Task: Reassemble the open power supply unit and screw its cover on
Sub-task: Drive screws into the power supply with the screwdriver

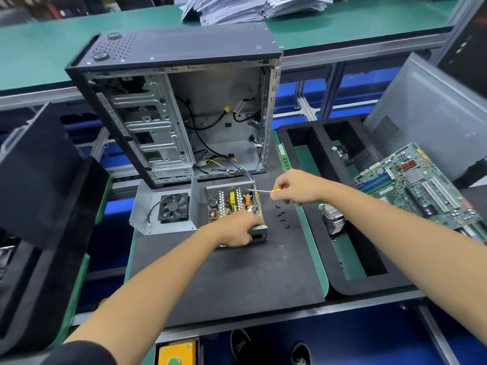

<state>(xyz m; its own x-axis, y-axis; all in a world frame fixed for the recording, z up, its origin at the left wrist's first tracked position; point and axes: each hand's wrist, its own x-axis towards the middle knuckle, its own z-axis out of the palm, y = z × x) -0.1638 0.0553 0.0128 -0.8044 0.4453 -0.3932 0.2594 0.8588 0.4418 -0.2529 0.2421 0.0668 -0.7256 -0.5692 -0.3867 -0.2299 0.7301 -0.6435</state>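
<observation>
Open power supply unit on dark mat at centre of table, directly in front of open computer case. Circuit board, coil and heat sinks exposed from above. Cable bundle running from its far right corner back into case. Left hand pressed down on near edge of unit, fingers curled over metal housing, grip closed on it. Right hand to right of unit, grip closed on yellow-handled screwdriver; shaft near level, tip at far right corner of unit. Detached cover with fan lying just left of unit, inner face up. Loose black screws scattered on mat just right of unit. Motherboard in foam tray further right; heat sink at tray's near-left side.
</observation>
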